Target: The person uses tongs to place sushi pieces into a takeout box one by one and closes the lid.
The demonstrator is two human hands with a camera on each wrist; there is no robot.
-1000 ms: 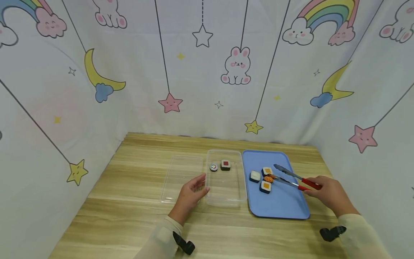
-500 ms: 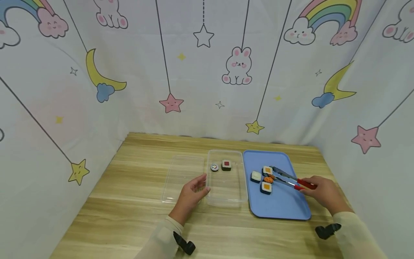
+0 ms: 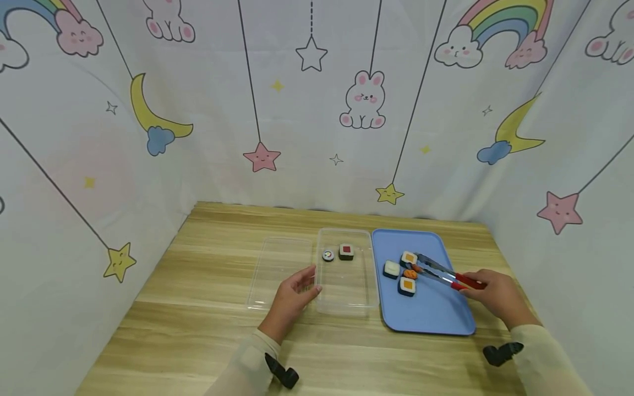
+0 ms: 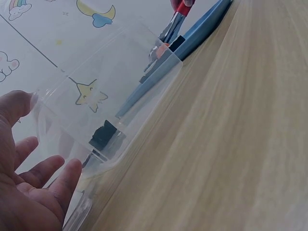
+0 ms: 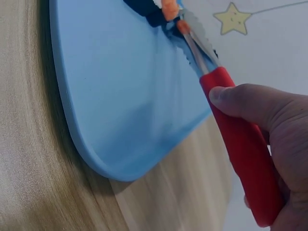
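Wood-grain table point(image 3: 208, 330) with a matte sky-blue tray point(image 3: 436, 313), rectangular with rounded corners and a low raised rim, beside a clear plastic container point(image 3: 344, 300) whose thin walls are glossy and see-through. A flat clear lid point(image 3: 277, 269) lies just left of the container.

Right hand point(image 3: 497, 297): fingers and thumb wrapped around the smooth red grips of metal tongs point(image 3: 441, 272). The serrated steel tips are nearly together at a small orange piece point(image 3: 410, 273) on the tray. Around that piece sit three toy sushi blocks: a white rice block point(image 3: 391, 269) and two dark-wrapped rolls with orange centres, one behind point(image 3: 408, 258) and one in front point(image 3: 407, 285).

Left hand point(image 3: 292, 300): fingers loosely spread and gently bent, thumb tip against the near left corner of the container, gripping nothing.

Inside the container, at its far end: a round roll with a coloured centre point(image 3: 328, 255) and a square dark roll with a red centre point(image 3: 346, 252).

Head view: the whole layout and the cartoon-printed curtain point(image 3: 317, 110) behind. Left wrist view: the container wall's transparency at close range, a dark roll blurred through it point(image 4: 103, 134), and the palm point(image 4: 29, 192) open beside it. Right wrist view: the scalloped tong edge point(image 5: 197, 29) and the thumb pressed on the red handle, details too small in the head view.
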